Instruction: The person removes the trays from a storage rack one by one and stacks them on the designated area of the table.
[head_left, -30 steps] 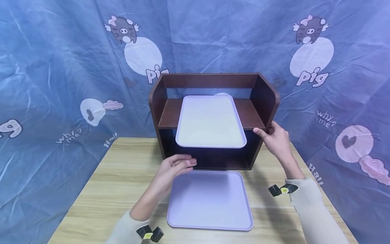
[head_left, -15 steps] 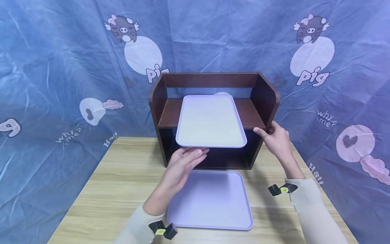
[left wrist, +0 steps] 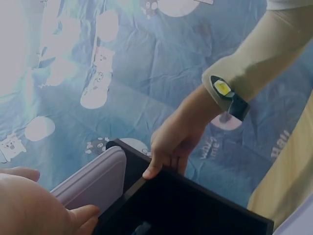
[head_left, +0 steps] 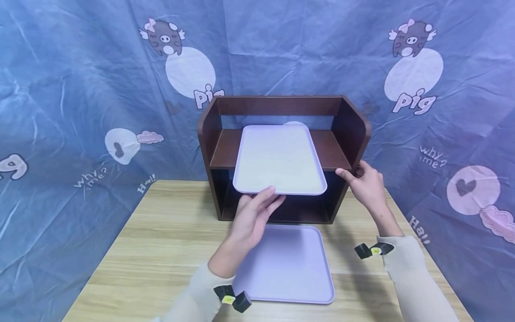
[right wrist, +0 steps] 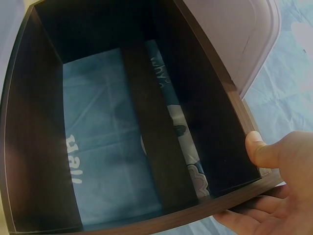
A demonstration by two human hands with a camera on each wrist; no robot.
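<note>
A pale lavender tray lies on the upper board of a dark brown wooden shelf, its near end sticking out past the board's front edge. My left hand pinches that near edge, thumb on top and fingers underneath. In the left wrist view the same tray shows edge-on beside the hand. My right hand grips the shelf's right side panel, thumb at the front corner of the upper board. The right wrist view shows the thumb on the board's edge and the fingers outside the panel.
A second lavender tray lies flat on the wooden table, just in front of the shelf and partly behind my left forearm. The shelf's lower compartment opens toward me. A blue printed cloth hangs behind and at both sides.
My left hand has risen from low beside the shelf's lower opening, moving right, and now grasps the upper tray's near edge. The right hand and both trays have stayed in place.
</note>
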